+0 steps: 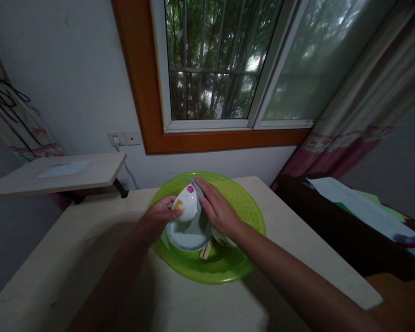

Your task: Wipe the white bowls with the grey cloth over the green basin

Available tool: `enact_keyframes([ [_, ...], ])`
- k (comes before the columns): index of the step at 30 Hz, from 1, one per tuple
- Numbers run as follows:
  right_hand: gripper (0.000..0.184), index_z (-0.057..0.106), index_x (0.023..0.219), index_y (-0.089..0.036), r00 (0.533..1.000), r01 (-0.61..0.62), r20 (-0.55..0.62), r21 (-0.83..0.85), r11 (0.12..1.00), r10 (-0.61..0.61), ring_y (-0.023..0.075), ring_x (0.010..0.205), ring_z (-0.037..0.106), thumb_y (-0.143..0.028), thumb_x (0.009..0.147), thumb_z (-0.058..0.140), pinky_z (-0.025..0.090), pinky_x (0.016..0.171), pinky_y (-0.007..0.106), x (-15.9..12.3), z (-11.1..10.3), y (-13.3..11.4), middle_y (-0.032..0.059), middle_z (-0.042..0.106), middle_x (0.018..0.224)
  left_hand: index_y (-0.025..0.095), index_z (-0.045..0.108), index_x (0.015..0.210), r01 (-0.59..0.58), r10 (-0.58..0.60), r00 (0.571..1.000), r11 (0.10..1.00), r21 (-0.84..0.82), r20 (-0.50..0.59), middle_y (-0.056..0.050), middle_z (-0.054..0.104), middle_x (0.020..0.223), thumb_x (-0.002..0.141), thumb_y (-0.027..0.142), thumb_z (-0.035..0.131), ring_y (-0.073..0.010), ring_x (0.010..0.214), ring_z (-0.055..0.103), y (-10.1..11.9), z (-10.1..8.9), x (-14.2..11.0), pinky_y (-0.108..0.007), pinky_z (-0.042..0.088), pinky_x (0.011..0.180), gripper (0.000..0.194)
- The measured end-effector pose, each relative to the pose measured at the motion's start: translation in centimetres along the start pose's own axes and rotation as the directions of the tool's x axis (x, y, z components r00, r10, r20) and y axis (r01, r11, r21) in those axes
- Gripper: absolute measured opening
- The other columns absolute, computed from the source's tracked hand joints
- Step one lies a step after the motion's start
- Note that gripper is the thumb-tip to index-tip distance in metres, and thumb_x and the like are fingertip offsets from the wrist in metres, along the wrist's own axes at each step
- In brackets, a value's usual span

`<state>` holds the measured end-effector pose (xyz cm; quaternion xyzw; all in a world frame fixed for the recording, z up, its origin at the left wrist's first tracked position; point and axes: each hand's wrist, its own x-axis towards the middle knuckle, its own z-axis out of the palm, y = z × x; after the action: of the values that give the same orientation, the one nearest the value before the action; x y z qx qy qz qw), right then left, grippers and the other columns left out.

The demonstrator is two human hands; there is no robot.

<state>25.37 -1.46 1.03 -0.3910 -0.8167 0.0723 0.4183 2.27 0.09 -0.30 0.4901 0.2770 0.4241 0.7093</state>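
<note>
A white bowl with a pink flower and a yellow mark is tilted on its side in my left hand, thumb on its outer wall. My right hand is closed over a grey cloth pressed against the bowl's right side; part of the cloth hangs down. Below them, a pale plate lies in a green plastic basin. To the plate's right sits another bowl, partly hidden by my right hand and wrist. Short light wooden sticks, apparently chopsticks, lie beside the plate.
The basin stands on a pale wooden table. A raised shelf bearing a paper is at the left. Behind are a wall socket and a window. Papers lie on a dark surface at the right.
</note>
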Motion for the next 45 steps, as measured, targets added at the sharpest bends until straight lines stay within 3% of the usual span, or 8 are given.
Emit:
enact_keyframes([
  [5, 0.058, 0.031, 0.167, -0.027, 0.978, 0.197, 0.082, -0.087, 0.977, -0.19, 0.0264, 0.16, 0.031, -0.031, 0.111, 0.043, 0.031, 0.131, 0.058, 0.2, -0.5, -0.8, 0.0097, 0.041, 0.169, 0.014, 0.068, 0.096, 0.017, -0.018, 1.0, 0.999, -0.029, -0.006, -0.007, 0.075, 0.089, 0.066, 0.033, 0.094, -0.0195, 0.075, 0.067, -0.2, 0.1, -0.1, -0.03, 0.05, 0.071, 0.044],
  [9, 0.06, 0.031, 0.168, -0.029, 0.959, 0.267, 0.13, -0.117, 0.956, -0.252, 0.0276, 0.161, 0.028, -0.031, 0.11, 0.046, 0.032, 0.13, 0.06, 0.3, -0.6, -1.1, 0.0083, 0.042, 0.169, 0.014, 0.069, 0.094, 0.006, -0.006, 1.0, 0.999, -0.053, 0.005, -0.005, 0.074, 0.085, 0.068, 0.032, 0.093, -0.0196, 0.074, 0.066, -0.2, 0.1, -0.1, -0.031, 0.049, 0.071, 0.04],
  [21, 0.058, 0.036, 0.165, -0.029, 0.999, -0.013, 0.039, 0.081, 0.997, 0.01, 0.0265, 0.156, 0.04, -0.045, 0.111, 0.045, 0.032, 0.13, 0.055, 0.1, -0.2, 0.3, 0.0103, 0.042, 0.169, 0.013, 0.068, 0.104, -0.035, 0.036, 0.999, 0.998, -0.047, 0.019, -0.01, 0.076, 0.096, 0.071, 0.035, 0.092, -0.0199, 0.079, 0.07, 0.0, 0.1, 0.1, -0.031, 0.054, 0.078, 0.046],
  [26, 0.058, 0.034, 0.166, -0.027, 0.999, -0.029, 0.033, 0.074, 0.997, 0.027, 0.0268, 0.155, 0.041, -0.044, 0.111, 0.043, 0.034, 0.129, 0.055, 0.0, -0.1, 0.5, 0.0118, 0.041, 0.169, 0.013, 0.068, 0.105, -0.049, 0.05, 0.999, 0.997, -0.055, 0.013, -0.009, 0.076, 0.094, 0.071, 0.034, 0.092, -0.0196, 0.079, 0.07, 0.1, 0.1, 0.0, -0.032, 0.054, 0.08, 0.047],
  [31, 0.061, 0.027, 0.169, -0.028, 0.993, 0.106, 0.054, -0.044, 0.993, -0.104, 0.0269, 0.159, 0.034, -0.037, 0.111, 0.044, 0.032, 0.13, 0.056, 0.1, -0.3, -0.3, 0.0098, 0.037, 0.171, 0.013, 0.068, 0.104, -0.044, 0.046, 0.999, 0.995, -0.088, 0.018, -0.01, 0.075, 0.095, 0.07, 0.033, 0.092, -0.0201, 0.079, 0.069, -0.3, 0.0, 0.1, -0.032, 0.053, 0.078, 0.046],
  [37, 0.066, 0.026, 0.169, -0.029, 0.954, 0.283, 0.139, -0.141, 0.949, -0.264, 0.0295, 0.163, 0.024, -0.031, 0.108, 0.049, 0.029, 0.131, 0.062, 0.3, -0.4, -1.3, 0.0078, 0.037, 0.171, 0.013, 0.069, 0.102, -0.043, 0.049, 0.998, 0.991, -0.123, 0.042, -0.01, 0.075, 0.094, 0.072, 0.03, 0.091, -0.0192, 0.079, 0.068, -0.3, 0.1, 0.1, -0.031, 0.05, 0.077, 0.041],
  [40, 0.064, 0.027, 0.169, -0.03, 0.977, 0.198, 0.098, -0.082, 0.977, -0.19, 0.0284, 0.16, 0.031, -0.035, 0.109, 0.048, 0.031, 0.13, 0.06, 0.4, -0.3, -1.1, 0.0084, 0.038, 0.171, 0.013, 0.069, 0.101, -0.04, 0.044, 0.998, 0.993, -0.109, 0.036, -0.01, 0.075, 0.095, 0.072, 0.031, 0.091, -0.0196, 0.078, 0.069, -0.1, 0.1, 0.0, -0.031, 0.051, 0.077, 0.041],
  [45, 0.058, 0.036, 0.166, -0.029, 0.998, -0.061, 0.012, 0.107, 0.992, 0.06, 0.0262, 0.155, 0.042, -0.046, 0.111, 0.044, 0.033, 0.13, 0.055, 0.2, 0.0, 0.4, 0.0101, 0.043, 0.168, 0.014, 0.068, 0.102, -0.045, 0.047, 0.999, 0.995, -0.084, 0.01, -0.008, 0.076, 0.093, 0.069, 0.032, 0.093, -0.02, 0.079, 0.071, 0.2, 0.0, -0.1, -0.032, 0.054, 0.08, 0.045],
])
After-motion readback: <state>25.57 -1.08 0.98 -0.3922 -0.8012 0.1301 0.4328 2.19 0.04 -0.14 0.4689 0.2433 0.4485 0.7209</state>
